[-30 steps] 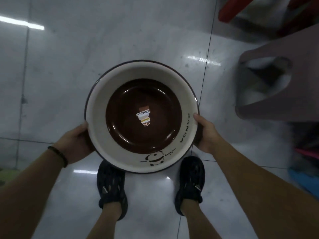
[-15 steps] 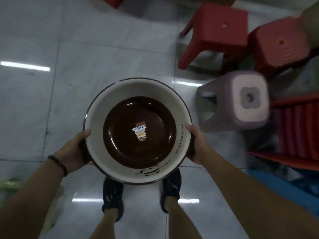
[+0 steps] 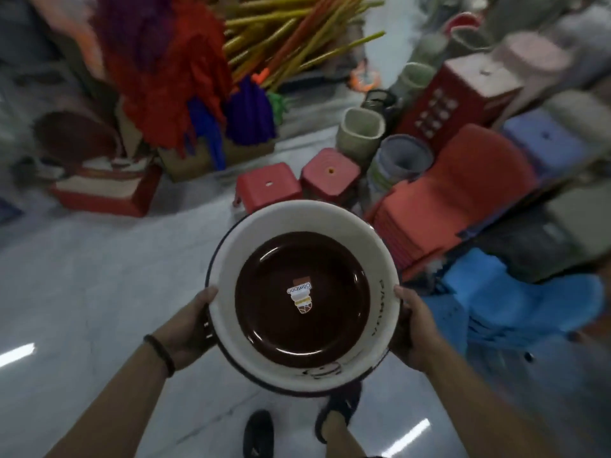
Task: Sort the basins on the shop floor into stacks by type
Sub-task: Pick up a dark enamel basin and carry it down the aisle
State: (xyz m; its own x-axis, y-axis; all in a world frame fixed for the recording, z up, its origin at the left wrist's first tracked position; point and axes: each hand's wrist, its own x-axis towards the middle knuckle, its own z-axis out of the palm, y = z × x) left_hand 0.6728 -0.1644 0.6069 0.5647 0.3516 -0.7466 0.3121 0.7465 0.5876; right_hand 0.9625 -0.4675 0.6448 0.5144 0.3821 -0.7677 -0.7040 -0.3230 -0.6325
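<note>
The basin (image 3: 302,297), likely light, stiff and slick, is clamped at 9 and 3 o'clock by left hand (image 3: 190,328) and right hand (image 3: 415,332), each grip pinching its rim.

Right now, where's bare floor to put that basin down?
Bare floor lies left of the basin, before the red tray. Right is crowded: blue stools, orange chairs. Ahead, red stools.

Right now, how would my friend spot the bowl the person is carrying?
Look at the grey floor, in front of the red stools. Two hands, left hand and right hand, hold a round basin by its rim. It alone is cream inside with a dark brown bottom and a small sticker.
</note>
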